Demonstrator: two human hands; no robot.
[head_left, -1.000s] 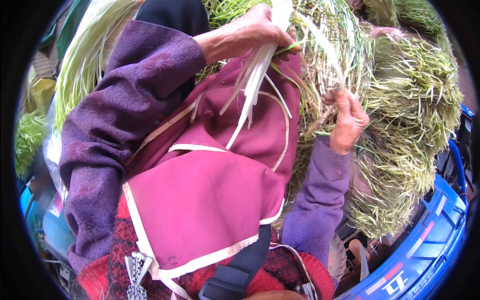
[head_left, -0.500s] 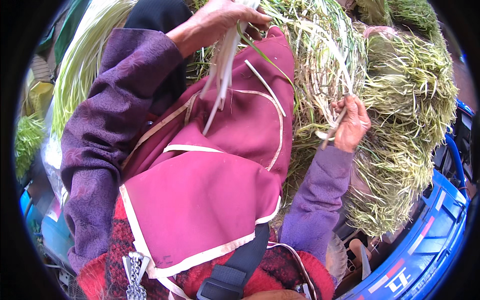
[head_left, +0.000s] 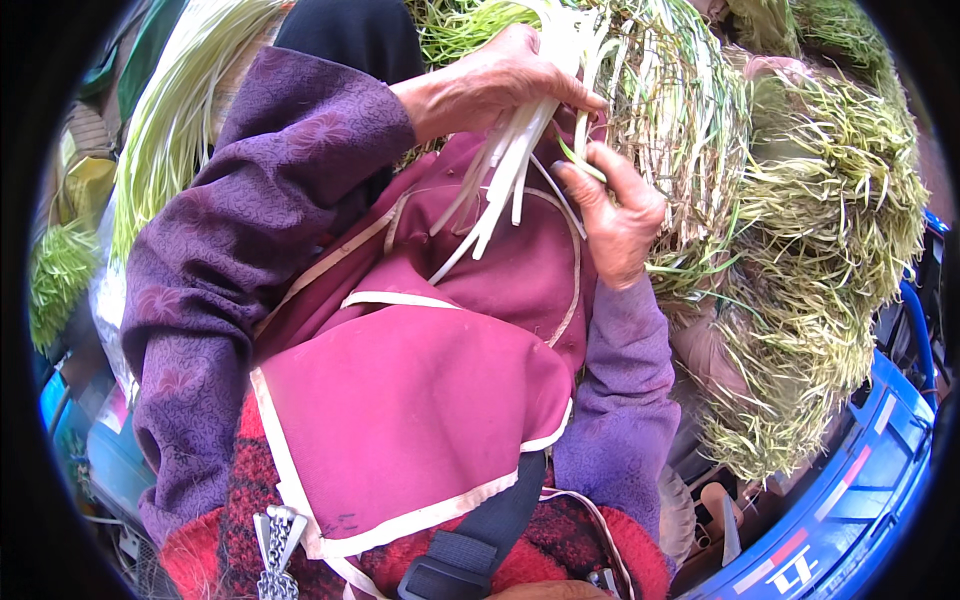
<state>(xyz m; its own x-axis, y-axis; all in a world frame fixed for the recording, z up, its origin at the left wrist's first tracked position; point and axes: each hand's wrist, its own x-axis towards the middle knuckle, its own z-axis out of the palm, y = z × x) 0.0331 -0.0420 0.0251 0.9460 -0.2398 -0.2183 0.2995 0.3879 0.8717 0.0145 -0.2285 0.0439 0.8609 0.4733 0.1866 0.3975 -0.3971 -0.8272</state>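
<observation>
My left hand (head_left: 505,85) is closed round a bunch of long white leafy stalks (head_left: 510,165), which look like garlic chives. Their white ends hang down over my maroon apron (head_left: 420,390). Close by on the right, my right hand (head_left: 615,205) pinches a thin green leaf (head_left: 580,160) at one of the stalks, between thumb and fingers. A single pale stalk lies on the apron between the hands, partly hidden behind the bunch. Beyond my hands, a heap of untidy stalks (head_left: 670,130) with brownish dry leaves spreads out.
Large bundles of yellowish-green leaves (head_left: 820,260) are stacked at the right, above a blue metal vehicle side (head_left: 850,480). Long pale stalks (head_left: 150,150) lie at the far left, with a greener bundle (head_left: 60,285) near the left rim. A dark strap (head_left: 470,545) crosses my front.
My right hand has moved left and up from the heap to the bunch, and the stalk it held out is no longer stretched away. My left hand has shifted right and slightly down with the bunch.
</observation>
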